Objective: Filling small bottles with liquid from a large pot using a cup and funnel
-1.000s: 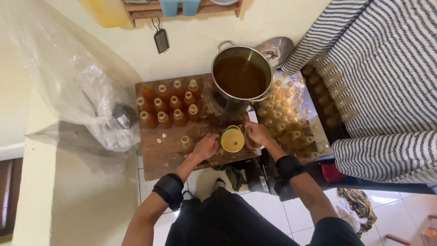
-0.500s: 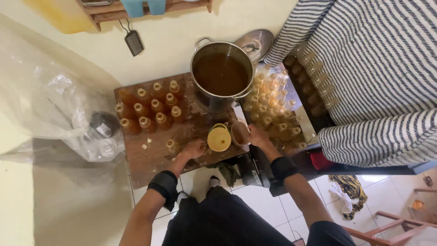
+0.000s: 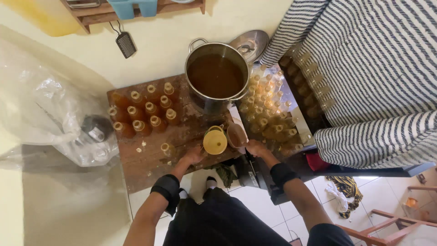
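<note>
A yellow funnel [image 3: 215, 141] sits in the mouth of a bottle at the front edge of the wooden table [image 3: 150, 166]. My left hand [image 3: 193, 156] grips that bottle just under and left of the funnel; the bottle itself is mostly hidden. My right hand [image 3: 255, 148] holds a small cup of brown liquid [image 3: 236, 135], touching the funnel's right side. Behind them stands a big steel pot [image 3: 216, 77] full of the same brown liquid. Several filled, uncapped bottles [image 3: 145, 111] stand in rows at the table's back left, and a lone bottle [image 3: 167, 149] stands left of my left hand.
Many empty clear bottles [image 3: 268, 114] crowd a tray right of the pot. The pot lid [image 3: 249, 45] leans on the wall. A crumpled plastic bag [image 3: 54, 114] lies left of the table, and a striped cloth [image 3: 373, 68] covers furniture at right. White tiled floor lies below.
My right hand has brought the cup of brown liquid up beside the funnel. My left hand stays by the funnel. The view has shifted slightly.
</note>
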